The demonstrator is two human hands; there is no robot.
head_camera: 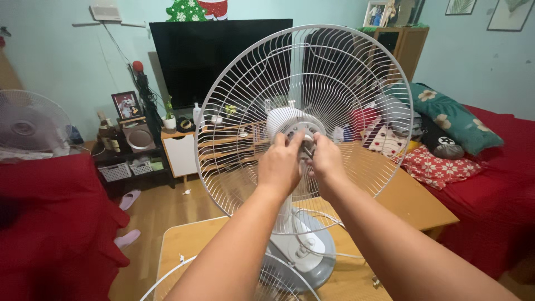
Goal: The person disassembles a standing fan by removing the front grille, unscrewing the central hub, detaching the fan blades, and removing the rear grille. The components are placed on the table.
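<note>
**Both hands at the hub of a stripped-down fan**

The motor hub (298, 131) sits at the centre of the rear wire guard (306, 122), which stands upright on the fan's grey base (304, 253) on the wooden table (412, 203). The blades are off and no front guard is fitted, which is why both hands can reach straight to the spindle. The left hand (280, 164) and right hand (326, 159) meet there, almost touching each other, their fingers bunched together and pinching at something small on the shaft; from where I stand it looks like a nut or the bare spindle tip, but the knuckles cover it and I cannot tell which.

A second wire guard (223, 278) lies flat at the near edge of the table, cut off by the bottom of the view. A white cord (320, 220) loops over the base.

Behind, a dark television (206, 61) fills the wall, another fan (28, 125) stands at the left beside red cloth, and a bed with red covers (490, 184) and pillows runs along the right. The fan's upright column is mostly hidden by the forearms.
</note>
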